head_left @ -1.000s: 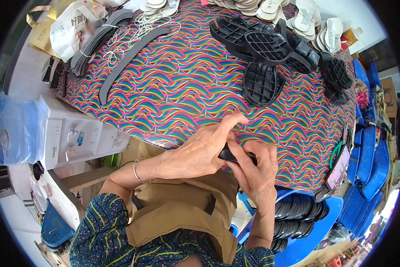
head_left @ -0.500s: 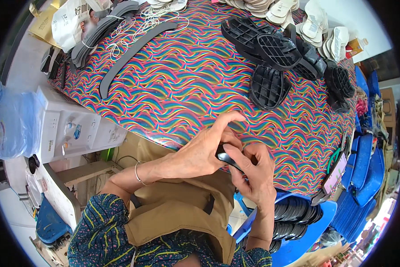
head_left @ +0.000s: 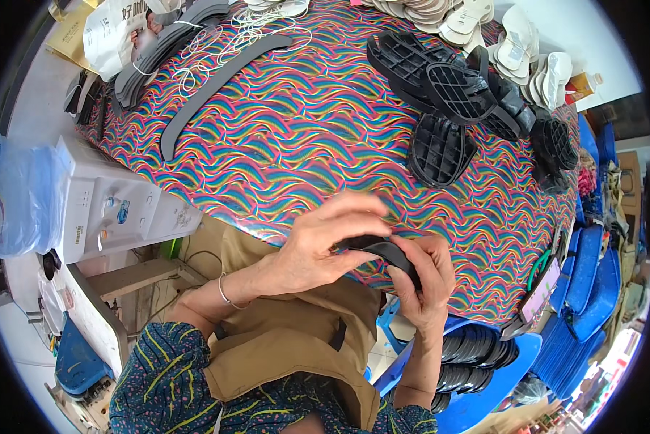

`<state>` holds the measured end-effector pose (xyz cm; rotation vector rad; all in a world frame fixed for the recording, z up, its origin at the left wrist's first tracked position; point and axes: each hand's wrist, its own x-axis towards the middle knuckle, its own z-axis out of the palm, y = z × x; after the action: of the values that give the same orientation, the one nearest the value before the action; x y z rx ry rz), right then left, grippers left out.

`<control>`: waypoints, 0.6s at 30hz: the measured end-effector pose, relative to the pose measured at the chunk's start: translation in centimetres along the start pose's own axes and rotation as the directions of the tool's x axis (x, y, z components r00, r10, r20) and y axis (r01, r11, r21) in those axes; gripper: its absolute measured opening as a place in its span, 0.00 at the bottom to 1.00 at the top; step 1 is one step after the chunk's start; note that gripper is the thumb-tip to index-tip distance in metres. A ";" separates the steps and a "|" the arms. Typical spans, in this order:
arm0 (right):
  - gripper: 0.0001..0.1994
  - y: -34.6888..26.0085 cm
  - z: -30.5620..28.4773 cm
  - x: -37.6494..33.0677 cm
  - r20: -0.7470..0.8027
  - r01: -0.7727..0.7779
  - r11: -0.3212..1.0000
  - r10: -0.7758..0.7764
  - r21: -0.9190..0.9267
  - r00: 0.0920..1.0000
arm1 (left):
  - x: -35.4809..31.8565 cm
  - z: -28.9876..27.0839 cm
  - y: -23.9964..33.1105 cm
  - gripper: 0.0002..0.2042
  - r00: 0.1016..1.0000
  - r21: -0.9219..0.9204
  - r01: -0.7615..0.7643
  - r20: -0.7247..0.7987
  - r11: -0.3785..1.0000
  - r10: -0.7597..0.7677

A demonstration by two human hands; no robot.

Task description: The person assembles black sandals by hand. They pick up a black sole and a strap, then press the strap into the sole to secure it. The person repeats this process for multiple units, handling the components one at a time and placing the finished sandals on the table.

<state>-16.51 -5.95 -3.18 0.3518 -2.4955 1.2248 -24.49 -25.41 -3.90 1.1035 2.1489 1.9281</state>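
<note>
Just past the near edge of the table, I hold a glossy black curved shoe part, its exact kind partly covered by my fingers. My right hand pinches its right end between thumb and fingers. At the other end, the thumb of my left hand presses against the part from below, while the upper fingers are raised and blurred. A long dark grey curved strip lies on the table at the left. Black shoe soles with gridded faces are heaped at the far right, and one sole sits nearer me.
A patterned cloth covers the table. Strip bundles and white string lie far left, pale insole stacks at the back. A blue bin of black curved pieces stands right, a water dispenser left.
The black part has turned, so more of its curved length shows between my hands. My left fingers have lifted and spread, with the thumb now along its lower side. The view has shifted slightly.
</note>
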 end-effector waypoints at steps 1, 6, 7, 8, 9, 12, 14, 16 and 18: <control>0.21 0.0 0.1 0.1 -0.006 -0.011 1.000 0.011 0.000 1.000 | 0.1 0.3 -0.8 0.15 0.994 0.048 -0.109 -0.017 0.993 0.110; 0.21 0.4 0.6 -0.2 -0.060 -0.016 1.000 0.016 0.000 0.998 | 0.6 0.2 -0.8 0.15 0.968 0.378 -0.228 -0.012 0.897 0.251; 0.21 0.4 0.7 -0.3 -0.071 -0.020 1.000 0.020 -0.007 0.997 | 0.7 0.3 -0.7 0.15 0.958 0.432 -0.251 -0.019 0.866 0.288; 0.21 0.4 0.8 -0.4 -0.081 -0.027 1.000 0.027 -0.005 0.996 | 0.7 0.3 -0.8 0.15 0.955 0.457 -0.259 -0.012 0.851 0.297; 0.21 0.4 0.9 -0.4 -0.091 -0.035 0.999 0.035 -0.003 0.995 | 0.8 0.2 -1.0 0.15 0.952 0.481 -0.266 -0.004 0.835 0.306; 0.21 0.3 1.0 -0.4 -0.120 -0.044 0.999 0.040 -0.025 0.992 | 0.7 0.1 -1.5 0.15 0.934 0.557 -0.307 0.017 0.772 0.358; 0.21 0.2 1.2 -0.5 -0.147 -0.050 0.998 0.044 -0.039 0.988 | 0.7 0.0 -1.7 0.15 0.912 0.612 -0.342 0.034 0.713 0.408; 0.20 0.1 1.3 -0.6 -0.178 -0.061 0.997 0.052 -0.046 0.983 | 0.9 -0.1 -1.7 0.14 0.884 0.665 -0.378 0.053 0.644 0.464; 0.20 0.0 1.4 -0.7 -0.183 -0.071 0.996 0.060 -0.054 0.981 | 0.9 -0.2 -1.8 0.14 0.862 0.699 -0.412 0.091 0.585 0.499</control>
<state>-16.10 -7.05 -4.27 0.1364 -2.3975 1.1484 -26.05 -25.03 -5.08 1.8633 3.0291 1.2692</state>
